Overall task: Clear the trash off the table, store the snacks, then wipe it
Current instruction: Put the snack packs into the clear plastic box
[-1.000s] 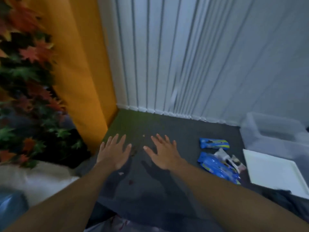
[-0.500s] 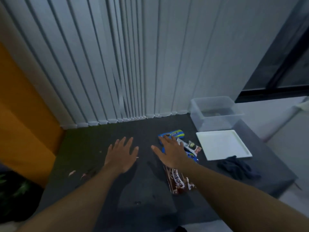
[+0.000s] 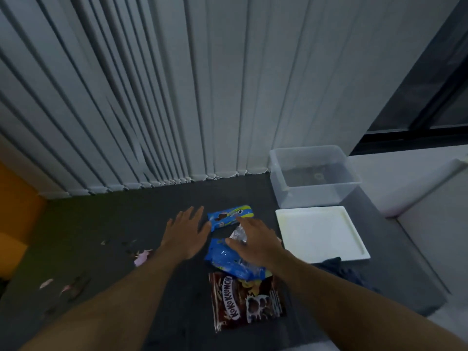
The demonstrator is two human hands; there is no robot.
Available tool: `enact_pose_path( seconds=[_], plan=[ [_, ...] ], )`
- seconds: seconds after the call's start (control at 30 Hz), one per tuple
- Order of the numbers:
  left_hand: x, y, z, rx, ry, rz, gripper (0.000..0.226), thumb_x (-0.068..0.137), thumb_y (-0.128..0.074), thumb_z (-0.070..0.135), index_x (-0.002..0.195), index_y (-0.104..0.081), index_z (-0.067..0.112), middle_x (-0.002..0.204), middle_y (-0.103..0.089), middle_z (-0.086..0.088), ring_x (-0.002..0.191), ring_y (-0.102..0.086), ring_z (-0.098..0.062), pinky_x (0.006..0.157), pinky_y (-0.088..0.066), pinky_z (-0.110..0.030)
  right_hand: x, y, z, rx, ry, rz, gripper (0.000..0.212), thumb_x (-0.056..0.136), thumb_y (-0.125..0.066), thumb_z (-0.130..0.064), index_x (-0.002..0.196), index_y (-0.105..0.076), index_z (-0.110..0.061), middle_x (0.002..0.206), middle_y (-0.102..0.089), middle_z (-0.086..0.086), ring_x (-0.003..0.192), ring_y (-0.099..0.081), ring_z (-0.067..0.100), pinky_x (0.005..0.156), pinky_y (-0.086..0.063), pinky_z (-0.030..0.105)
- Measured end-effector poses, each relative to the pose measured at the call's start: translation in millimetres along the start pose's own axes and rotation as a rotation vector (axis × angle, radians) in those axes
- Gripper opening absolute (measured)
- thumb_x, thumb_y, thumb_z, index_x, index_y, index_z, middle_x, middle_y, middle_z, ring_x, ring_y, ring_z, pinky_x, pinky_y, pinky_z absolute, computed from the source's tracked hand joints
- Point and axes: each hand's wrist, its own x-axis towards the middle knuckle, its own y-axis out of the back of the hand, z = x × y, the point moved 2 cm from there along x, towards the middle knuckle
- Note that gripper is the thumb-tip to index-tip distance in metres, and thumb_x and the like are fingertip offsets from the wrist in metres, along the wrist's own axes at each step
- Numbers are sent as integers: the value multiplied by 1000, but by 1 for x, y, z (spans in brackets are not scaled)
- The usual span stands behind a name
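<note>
On the dark grey table (image 3: 177, 198) lie a blue snack packet (image 3: 229, 217), a second crumpled blue packet (image 3: 228, 262) nearer me, a small clear-white wrapper (image 3: 238, 233) between them, and a brown Koko Krunch bag (image 3: 245, 300) closest to me. My left hand (image 3: 184, 234) hovers flat with fingers spread, just left of the blue packets. Above the crumpled blue packet and the wrapper, my right hand (image 3: 255, 243) is spread, holding nothing. Pink and brown scraps (image 3: 140, 258) are scattered at the left.
A clear plastic bin (image 3: 314, 193) stands at the back right, its white lid (image 3: 320, 233) lying flat in front of it. A dark cloth (image 3: 339, 271) sits beside my right forearm. Vertical blinds (image 3: 177, 84) back the table; an orange wall (image 3: 15, 211) is on the left.
The view has swung right, away from the orange wall and leaves. Both hands have moved right over the table, my right hand now above the blue packets; the Koko Krunch bag has come into view.
</note>
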Motion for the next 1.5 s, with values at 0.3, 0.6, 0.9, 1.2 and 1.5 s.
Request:
enact_pose_path(
  seconds=[0.3, 0.6, 0.9, 1.2, 1.5],
  plan=[
    [49, -26, 2, 15, -20, -93, 67, 98, -38, 54, 157, -15, 31, 164, -18, -4, 150, -18, -28, 120, -17, -49, 6, -34, 30, -24, 68, -147, 86, 76, -58, -74, 146, -34, -29, 139, -49, 2, 128, -46, 24, 100, -44, 43],
    [91, -54, -4, 27, -165, -193, 68, 99, -41, 52, 157, -17, 25, 163, -20, -6, 148, -22, -27, 119, -23, -44, 5, -60, 37, -132, 100, -219, 85, 79, -68, -50, 150, -26, -28, 145, -41, 2, 130, -40, 27, 102, -42, 48],
    [118, -64, -4, -15, -220, -266, 68, 100, -44, 47, 158, -16, 26, 164, -19, -5, 148, -24, -27, 119, -25, -44, 11, -33, 44, 23, 163, -170, 70, 78, -70, -44, 141, -44, -28, 129, -53, 1, 115, -50, 19, 96, -44, 35],
    [135, -71, 14, -74, -271, -284, 67, 95, -58, 34, 153, -32, 17, 154, -38, -5, 136, -43, -24, 110, -37, -35, 4, 7, 86, 194, 161, -27, 67, 81, -70, -50, 139, -44, -29, 132, -47, -8, 113, -52, 9, 94, -41, 16],
    [125, -77, 38, -17, -91, -236, 58, 93, -58, 27, 143, -40, 3, 133, -54, -22, 122, -51, -38, 98, -39, -37, 20, 35, 122, 316, 89, 171, 62, 84, -65, -52, 136, -46, -24, 117, -47, -11, 100, -51, 1, 80, -40, 3]
  ],
)
